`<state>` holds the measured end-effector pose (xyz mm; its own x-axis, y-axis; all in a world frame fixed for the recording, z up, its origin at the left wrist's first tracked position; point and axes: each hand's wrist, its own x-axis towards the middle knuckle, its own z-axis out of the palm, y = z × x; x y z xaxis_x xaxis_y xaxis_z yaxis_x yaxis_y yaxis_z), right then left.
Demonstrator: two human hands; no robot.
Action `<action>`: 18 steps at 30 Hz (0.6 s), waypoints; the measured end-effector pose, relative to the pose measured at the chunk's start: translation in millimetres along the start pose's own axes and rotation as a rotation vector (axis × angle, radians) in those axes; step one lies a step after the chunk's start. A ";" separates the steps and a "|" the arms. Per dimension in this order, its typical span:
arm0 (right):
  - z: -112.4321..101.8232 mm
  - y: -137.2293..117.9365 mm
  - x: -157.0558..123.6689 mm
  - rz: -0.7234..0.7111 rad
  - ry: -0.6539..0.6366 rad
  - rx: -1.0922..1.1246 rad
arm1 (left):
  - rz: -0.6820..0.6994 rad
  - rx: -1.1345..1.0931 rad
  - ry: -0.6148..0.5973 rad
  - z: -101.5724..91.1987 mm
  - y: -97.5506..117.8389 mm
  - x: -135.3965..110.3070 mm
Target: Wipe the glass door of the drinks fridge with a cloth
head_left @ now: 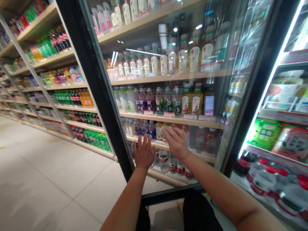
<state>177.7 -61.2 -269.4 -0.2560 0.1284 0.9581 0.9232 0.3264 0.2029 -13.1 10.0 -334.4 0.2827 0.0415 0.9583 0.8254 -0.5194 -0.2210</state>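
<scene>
Straight ahead stands a black-framed clear-glass door (168,78), likely stiff, slick and best held by its side edge, the left hand (143,155) fingers spread, the right hand (177,142) fingers together, any grip unclear, above its bottom edge.

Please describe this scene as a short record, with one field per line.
Left hand: fingers spread and pointing up, at the glass door
Right hand: fingers close together, at the same pane; too blurred to tell whether it holds anything
Seen in the glass: rows of bottles, including purple bottles
Left side: open shelving stocked with drinks
Right side: red-capped bottles on a shelf below a green package
Floor: pale tiles
</scene>
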 end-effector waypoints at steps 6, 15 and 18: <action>3.4 4.1 42.3 0.095 0.043 0.051 | -0.045 -0.001 -0.049 3.0 -1.2 -5.2; 12.6 -7.4 64.4 -0.240 -0.099 0.070 | -0.026 0.000 -0.030 -0.2 -0.4 -3.1; 9.9 7.7 104.5 -0.023 0.077 0.055 | -0.010 0.017 -0.034 -1.2 -0.2 -1.6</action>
<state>155.3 -36.0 -169.7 -0.2522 0.0485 0.9665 0.8997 0.3795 0.2157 -14.3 9.0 -335.6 0.2902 0.0754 0.9540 0.8363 -0.5046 -0.2146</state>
